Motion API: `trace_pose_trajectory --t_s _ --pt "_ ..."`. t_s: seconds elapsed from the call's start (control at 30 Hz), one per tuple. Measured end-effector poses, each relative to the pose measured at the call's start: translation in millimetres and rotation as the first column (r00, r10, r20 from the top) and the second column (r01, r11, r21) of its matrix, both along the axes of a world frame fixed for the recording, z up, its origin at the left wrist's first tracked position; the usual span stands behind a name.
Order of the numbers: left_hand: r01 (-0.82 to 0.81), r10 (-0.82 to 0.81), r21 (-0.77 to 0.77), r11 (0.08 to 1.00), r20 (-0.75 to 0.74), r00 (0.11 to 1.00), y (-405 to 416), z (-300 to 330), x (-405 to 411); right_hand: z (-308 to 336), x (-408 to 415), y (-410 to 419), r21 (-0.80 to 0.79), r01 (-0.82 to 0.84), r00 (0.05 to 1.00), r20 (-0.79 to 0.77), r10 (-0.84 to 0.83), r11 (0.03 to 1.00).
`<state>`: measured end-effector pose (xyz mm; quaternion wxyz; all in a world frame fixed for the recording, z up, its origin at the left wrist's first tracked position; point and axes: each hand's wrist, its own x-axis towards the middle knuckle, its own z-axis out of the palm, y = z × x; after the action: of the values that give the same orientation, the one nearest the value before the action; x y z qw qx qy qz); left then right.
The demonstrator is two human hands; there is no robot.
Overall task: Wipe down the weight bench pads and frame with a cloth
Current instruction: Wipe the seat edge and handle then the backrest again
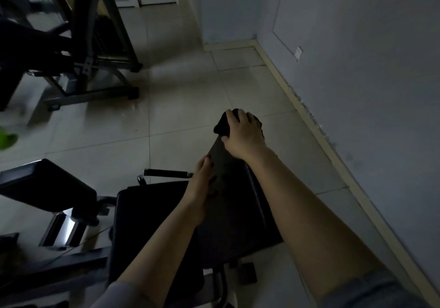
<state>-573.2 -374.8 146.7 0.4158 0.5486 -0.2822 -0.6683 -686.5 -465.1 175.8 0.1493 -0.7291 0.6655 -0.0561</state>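
Note:
A black weight bench stands below me in dim light, its raised back pad [228, 188] slanting up and away and its seat pad [147, 214] nearer me. My right hand [242, 134] sits at the top end of the back pad, fingers curled over a bunched black cloth [221, 125] pressed against the pad. My left hand [202, 179] grips the left edge of the back pad lower down, thumb on the near side. The bench frame [71, 265] shows dark at the lower left.
A black padded roller bar [166, 173] sticks out left of the bench. Another black pad [45, 186] and chrome part [64, 229] lie at left. A second gym machine [90, 53] stands at back left. Tiled floor [181, 103] stretches ahead; the grey wall [369, 81] runs along the right.

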Motion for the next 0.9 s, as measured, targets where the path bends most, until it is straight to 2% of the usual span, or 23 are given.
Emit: trace_pose_trajectory --t_s 0.1,0.23,0.37,0.53,0.63,0.77,0.9 --pt "0.053 -0.051 0.053 0.997 -0.030 0.998 18 -6 -7 0 -11 54 -0.045 -0.041 0.998 0.051 0.043 0.998" --pt "0.074 -0.074 0.013 0.997 -0.032 0.997 29 -18 -4 -10 -33 163 -0.161 -0.057 0.991 0.114 0.076 0.985" --pt "0.086 -0.086 0.001 0.996 -0.026 0.996 41 -22 -3 -20 -46 226 -0.193 -0.052 0.994 0.081 0.068 0.980" --pt "0.117 -0.114 -0.141 0.983 0.033 0.993 56 -8 0 -15 -29 182 -0.188 0.025 0.998 0.067 -0.013 0.982" --pt "0.123 -0.132 -0.128 0.984 -0.068 0.989 43 4 2 0 -19 138 -0.066 0.045 0.994 0.107 -0.037 0.997" --pt "0.031 -0.041 -0.039 0.999 -0.306 0.951 23 23 23 25 -15 117 0.027 0.053 0.926 0.372 -0.060 0.998" --pt "0.031 -0.067 -0.132 0.991 -0.279 0.958 23 33 32 36 17 112 0.147 0.011 0.867 0.492 -0.083 0.989"
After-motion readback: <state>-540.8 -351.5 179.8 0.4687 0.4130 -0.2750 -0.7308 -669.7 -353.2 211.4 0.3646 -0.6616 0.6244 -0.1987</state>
